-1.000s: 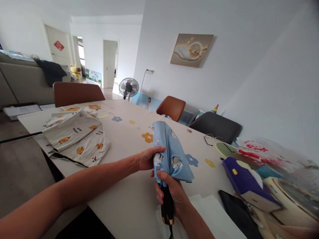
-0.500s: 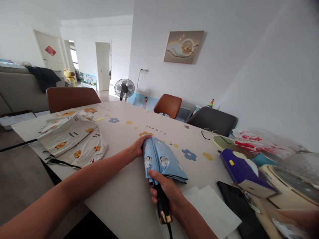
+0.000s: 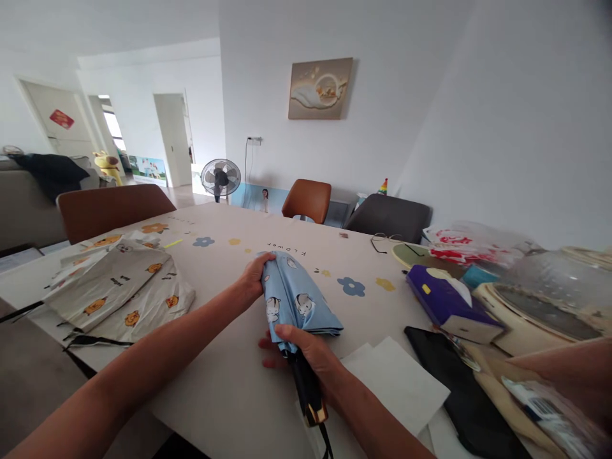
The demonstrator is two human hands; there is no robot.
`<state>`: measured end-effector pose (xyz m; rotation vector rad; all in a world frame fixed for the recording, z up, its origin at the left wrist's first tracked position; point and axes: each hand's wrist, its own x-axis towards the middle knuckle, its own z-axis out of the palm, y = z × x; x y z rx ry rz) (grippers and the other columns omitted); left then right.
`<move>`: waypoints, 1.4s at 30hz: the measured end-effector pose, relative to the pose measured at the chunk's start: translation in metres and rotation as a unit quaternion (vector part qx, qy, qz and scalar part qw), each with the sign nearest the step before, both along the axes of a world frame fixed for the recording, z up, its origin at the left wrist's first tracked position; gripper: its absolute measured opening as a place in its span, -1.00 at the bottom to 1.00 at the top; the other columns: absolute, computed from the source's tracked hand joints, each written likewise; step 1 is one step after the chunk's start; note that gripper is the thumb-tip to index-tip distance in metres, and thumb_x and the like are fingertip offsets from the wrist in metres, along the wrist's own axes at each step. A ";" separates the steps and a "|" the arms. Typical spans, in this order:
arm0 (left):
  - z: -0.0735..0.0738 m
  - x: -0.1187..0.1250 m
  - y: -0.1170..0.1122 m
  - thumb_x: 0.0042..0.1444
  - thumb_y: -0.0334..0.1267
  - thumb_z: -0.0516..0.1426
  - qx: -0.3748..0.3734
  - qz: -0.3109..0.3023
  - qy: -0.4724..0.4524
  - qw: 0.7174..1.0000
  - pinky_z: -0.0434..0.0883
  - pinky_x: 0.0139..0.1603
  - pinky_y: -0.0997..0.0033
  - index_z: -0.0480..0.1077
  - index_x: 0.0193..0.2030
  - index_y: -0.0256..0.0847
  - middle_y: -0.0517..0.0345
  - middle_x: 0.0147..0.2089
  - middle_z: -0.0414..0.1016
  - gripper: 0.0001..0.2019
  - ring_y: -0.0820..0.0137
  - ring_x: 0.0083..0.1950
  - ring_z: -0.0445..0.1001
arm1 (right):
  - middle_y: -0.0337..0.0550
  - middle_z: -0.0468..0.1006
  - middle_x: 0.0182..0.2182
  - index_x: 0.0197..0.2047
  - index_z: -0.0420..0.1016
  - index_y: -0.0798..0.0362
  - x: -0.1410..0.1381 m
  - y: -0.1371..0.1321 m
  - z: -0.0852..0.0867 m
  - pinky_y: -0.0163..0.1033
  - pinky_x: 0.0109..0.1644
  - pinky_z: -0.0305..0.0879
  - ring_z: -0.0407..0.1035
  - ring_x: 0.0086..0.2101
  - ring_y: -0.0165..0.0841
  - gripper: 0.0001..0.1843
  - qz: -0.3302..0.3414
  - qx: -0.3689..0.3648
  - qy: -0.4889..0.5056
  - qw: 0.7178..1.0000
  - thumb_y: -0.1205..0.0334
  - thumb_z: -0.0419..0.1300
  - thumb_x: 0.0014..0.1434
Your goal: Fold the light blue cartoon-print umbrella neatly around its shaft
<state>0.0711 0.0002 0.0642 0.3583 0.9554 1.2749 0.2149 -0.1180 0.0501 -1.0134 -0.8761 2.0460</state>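
A folded light-blue umbrella [image 3: 296,299] with cartoon animals lies on the table [image 3: 224,395], its black handle [image 3: 306,395] pointing toward me. My right hand [image 3: 306,354] is closed around the umbrella where the handle meets the fabric. My left hand [image 3: 253,277] grips the far tip of the blue canopy, fingers curled over it.
A second, cream umbrella [image 3: 119,293] with orange figures lies at the table's left. To the right are a white paper sheet [image 3: 396,382], a dark tablet [image 3: 459,401], a purple tissue box [image 3: 444,306], glasses [image 3: 382,242] and a pot [image 3: 540,319]. Chairs stand around the table.
The blue umbrella has come down from tilted upright to lying flat on the table. My left hand slid from its side to its far tip. My view has swung to the right.
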 end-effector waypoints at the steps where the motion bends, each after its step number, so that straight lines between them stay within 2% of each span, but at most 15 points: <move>1: 0.001 0.001 0.000 -0.18 -0.34 0.18 0.009 -0.003 0.008 1.000 0.44 -0.31 0.33 0.34 -0.31 -0.32 0.13 -0.50 0.40 -0.77 0.38 -0.48 0.41 | 0.00 0.49 -0.29 -0.27 0.44 0.25 0.000 0.000 0.002 -0.21 -0.36 0.46 0.45 -0.31 -0.26 -0.71 0.000 0.003 0.011 1.000 0.24 0.24 -0.06; 3: 0.000 0.004 0.000 -0.16 -0.29 0.16 0.033 -0.014 0.045 0.998 0.44 -0.28 0.31 0.34 -0.30 -0.33 0.07 -0.45 0.43 -0.76 0.34 -0.42 0.44 | -0.02 0.50 -0.32 -0.30 0.44 0.25 0.002 0.001 0.005 -0.32 -0.54 0.40 0.43 -0.47 -0.38 -0.76 0.021 -0.004 0.006 1.000 0.25 0.19 -0.02; 5: -0.005 0.004 0.001 -0.11 -0.23 0.13 0.056 -0.013 0.166 0.985 0.42 -0.27 0.31 0.34 -0.30 -0.33 0.03 -0.41 0.44 -0.76 0.30 -0.35 0.45 | -0.13 0.45 -0.50 -0.40 0.43 0.25 0.004 0.003 0.006 -0.44 -0.72 0.21 0.27 -0.68 -0.54 -0.81 0.044 -0.040 -0.020 0.998 0.25 0.16 0.01; 8: -0.017 -0.001 0.003 -0.14 -0.20 0.15 0.068 0.014 0.381 0.922 0.38 -0.19 0.27 0.33 -0.28 -0.31 -0.01 -0.30 0.44 -0.72 0.19 -0.18 0.42 | -0.27 0.34 -0.60 -0.46 0.38 0.21 0.005 0.006 0.004 -0.50 -0.78 0.07 0.13 -0.74 -0.63 -0.85 0.039 -0.098 -0.009 0.994 0.27 0.15 0.02; 11: -0.020 -0.005 0.007 -0.23 -0.30 0.19 0.104 0.031 0.470 0.876 0.26 0.01 0.26 0.32 -0.20 -0.26 -0.02 -0.09 0.38 -0.64 0.15 0.05 0.29 | -0.28 0.33 -0.58 -0.47 0.35 0.20 0.003 0.009 -0.003 -0.50 -0.77 0.07 0.14 -0.72 -0.63 -0.86 0.029 -0.118 0.002 0.993 0.29 0.16 0.02; 12: -0.018 -0.004 0.009 -0.21 -0.32 0.17 0.142 0.023 0.513 0.846 0.21 0.06 0.26 0.33 -0.17 -0.24 0.01 -0.03 0.35 -0.63 0.17 0.08 0.26 | -0.27 0.33 -0.58 -0.46 0.34 0.20 0.002 0.010 -0.004 -0.50 -0.77 0.07 0.14 -0.71 -0.62 -0.86 0.030 -0.121 0.004 0.992 0.29 0.17 0.02; 13: -0.015 -0.001 0.011 -0.18 -0.33 0.14 0.188 0.008 0.563 0.805 0.18 0.09 0.27 0.34 -0.16 -0.22 0.03 0.00 0.34 -0.65 0.20 0.10 0.24 | -0.27 0.33 -0.57 -0.46 0.35 0.20 0.002 0.011 -0.006 -0.49 -0.77 0.06 0.14 -0.71 -0.62 -0.86 0.034 -0.123 0.007 0.992 0.28 0.17 0.02; 16: -0.002 0.018 0.016 -0.08 -0.32 0.05 0.313 -0.087 0.675 0.662 0.17 0.11 0.26 0.37 -0.14 -0.18 0.08 -0.01 0.37 -0.69 0.26 0.06 0.29 | -0.26 0.32 -0.57 -0.46 0.35 0.20 0.002 0.012 -0.007 -0.49 -0.77 0.04 0.14 -0.71 -0.61 -0.85 0.047 -0.126 0.019 0.991 0.27 0.18 0.01; 21: 0.013 0.070 0.022 -0.01 -0.35 -0.01 0.409 -0.325 0.668 0.531 0.19 0.11 0.36 0.41 -0.09 -0.21 0.10 0.01 0.42 -0.66 0.32 0.04 0.33 | -0.25 0.31 -0.56 -0.45 0.35 0.19 0.005 0.011 -0.003 -0.50 -0.75 0.05 0.13 -0.69 -0.62 -0.84 0.050 -0.118 0.027 0.991 0.26 0.21 -0.01; 24: 0.012 0.093 0.025 -0.02 -0.44 -0.07 0.426 -0.418 0.649 0.472 0.22 0.05 0.44 0.42 -0.09 -0.23 0.10 -0.02 0.45 -0.62 0.36 0.01 0.37 | -0.25 0.30 -0.55 -0.45 0.34 0.18 0.006 0.010 -0.002 -0.50 -0.75 0.05 0.15 -0.69 -0.61 -0.83 0.054 -0.122 0.033 0.991 0.27 0.24 -0.04; 27: 0.007 0.104 0.026 -0.06 -0.48 -0.06 0.424 -0.452 0.644 0.449 0.26 -0.04 0.50 0.47 -0.17 -0.24 0.12 -0.12 0.51 -0.63 0.41 -0.10 0.42 | -0.26 0.30 -0.56 -0.45 0.33 0.17 0.007 0.011 -0.003 -0.49 -0.74 0.06 0.14 -0.69 -0.61 -0.82 0.061 -0.132 0.033 0.989 0.27 0.25 -0.04; 30: 0.005 0.104 0.027 -0.09 -0.45 -0.01 0.426 -0.451 0.647 0.444 0.28 -0.11 0.52 0.50 -0.25 -0.21 0.16 -0.19 0.53 -0.68 0.41 -0.17 0.44 | -0.27 0.30 -0.57 -0.43 0.32 0.17 0.006 0.013 -0.003 -0.49 -0.75 0.06 0.13 -0.70 -0.60 -0.83 0.058 -0.128 0.024 0.990 0.27 0.24 -0.03; 34: 0.009 0.098 0.030 -0.11 -0.40 0.05 0.456 -0.401 0.626 0.490 0.30 -0.17 0.52 0.49 -0.26 -0.23 0.16 -0.25 0.52 -0.73 0.42 -0.22 0.43 | -0.28 0.30 -0.58 -0.44 0.32 0.18 0.005 0.012 -0.003 -0.50 -0.75 0.05 0.13 -0.70 -0.61 -0.84 0.054 -0.124 0.019 0.991 0.27 0.21 -0.01; 37: 0.015 0.093 0.029 -0.11 -0.46 0.04 0.489 -0.342 0.604 0.528 0.31 -0.16 0.51 0.49 -0.29 -0.26 0.15 -0.29 0.50 -0.74 0.44 -0.25 0.41 | -0.29 0.29 -0.59 -0.45 0.31 0.17 0.005 0.011 -0.003 -0.51 -0.75 0.04 0.12 -0.70 -0.61 -0.83 0.055 -0.120 0.024 0.991 0.25 0.21 0.00; 42: 0.031 0.081 0.019 -0.04 -0.45 0.05 0.522 -0.258 0.592 0.557 0.32 -0.16 0.48 0.49 -0.32 -0.22 0.17 -0.27 0.46 -0.79 0.48 -0.28 0.41 | -0.29 0.30 -0.59 -0.44 0.31 0.16 0.005 0.012 -0.002 -0.50 -0.76 0.03 0.12 -0.70 -0.61 -0.83 0.057 -0.128 0.018 0.990 0.24 0.21 0.00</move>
